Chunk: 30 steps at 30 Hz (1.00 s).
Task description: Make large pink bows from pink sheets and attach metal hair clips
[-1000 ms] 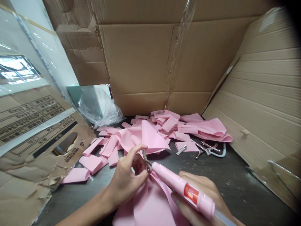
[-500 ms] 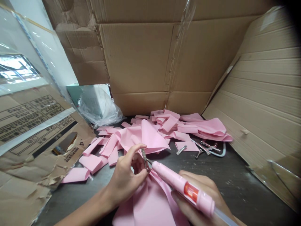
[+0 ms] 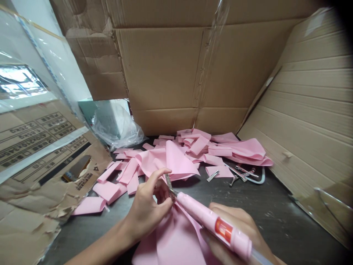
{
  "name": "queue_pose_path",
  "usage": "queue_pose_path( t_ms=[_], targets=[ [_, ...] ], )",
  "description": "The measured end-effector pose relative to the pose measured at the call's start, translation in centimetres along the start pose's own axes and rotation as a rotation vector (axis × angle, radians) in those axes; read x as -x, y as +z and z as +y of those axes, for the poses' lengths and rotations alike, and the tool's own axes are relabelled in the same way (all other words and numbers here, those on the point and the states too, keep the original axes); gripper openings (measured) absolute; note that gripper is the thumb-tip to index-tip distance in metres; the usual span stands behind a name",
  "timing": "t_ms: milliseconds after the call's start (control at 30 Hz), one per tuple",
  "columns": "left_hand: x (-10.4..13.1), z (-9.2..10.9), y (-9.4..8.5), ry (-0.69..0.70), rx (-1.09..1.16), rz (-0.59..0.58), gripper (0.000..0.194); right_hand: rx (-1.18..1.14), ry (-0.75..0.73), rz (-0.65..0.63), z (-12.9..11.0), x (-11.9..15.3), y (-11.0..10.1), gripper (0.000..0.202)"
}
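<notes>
Head view, taking the pink glue gun point(image 3: 204, 213) as landmark: the work on one piece looks partway along. At the gun's tip, the left hand point(image 3: 149, 204) has a metal clip point(image 3: 168, 182) pinched lengthwise, index finger at its far end and thumb at its near end. The right hand point(image 3: 234, 221) is wrapped around the gun's body, fingers closed. The nozzle point(image 3: 173, 192) meets or nearly meets the clip; whether any glue is on the metal is too small to tell. Below and left of the gun hangs a gathered pink sheet point(image 3: 176, 239), its upper end close under the clip, though I cannot tell whether the two are joined.

Much appears to be left untouched. Beyond the gun lie a loose clip point(image 3: 213, 176) on a pink piece, more clips point(image 3: 238, 173) just to the right of that, and a heap of pink pieces point(image 3: 198, 145), none attached to a clip as far as shows.
</notes>
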<state>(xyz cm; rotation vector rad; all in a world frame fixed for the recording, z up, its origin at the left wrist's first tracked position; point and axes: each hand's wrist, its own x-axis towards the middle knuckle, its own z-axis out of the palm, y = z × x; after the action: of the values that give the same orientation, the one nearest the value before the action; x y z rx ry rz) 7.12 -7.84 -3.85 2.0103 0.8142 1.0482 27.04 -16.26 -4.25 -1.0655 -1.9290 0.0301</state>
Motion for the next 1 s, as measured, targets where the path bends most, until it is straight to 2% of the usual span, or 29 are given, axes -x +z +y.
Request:
queue_pose_path(
  t_ms=[467, 767, 1000],
  targets=[
    [-0.01, 0.06, -0.08, -0.010, 0.011, 0.009, 0.049, -0.016, 0.048, -0.004, -0.44, 0.12, 0.01, 0.027],
    [0.01, -0.09, -0.10, -0.002, -0.001, 0.005, 0.051, -0.131, 0.047, -0.088, -0.01, 0.67, 0.22, 0.021],
    [0.00, 0.02, -0.07, -0.003, -0.005, 0.006, 0.050, -0.087, 0.119, -0.060, -0.44, 0.98, 0.29, 0.024]
  ],
)
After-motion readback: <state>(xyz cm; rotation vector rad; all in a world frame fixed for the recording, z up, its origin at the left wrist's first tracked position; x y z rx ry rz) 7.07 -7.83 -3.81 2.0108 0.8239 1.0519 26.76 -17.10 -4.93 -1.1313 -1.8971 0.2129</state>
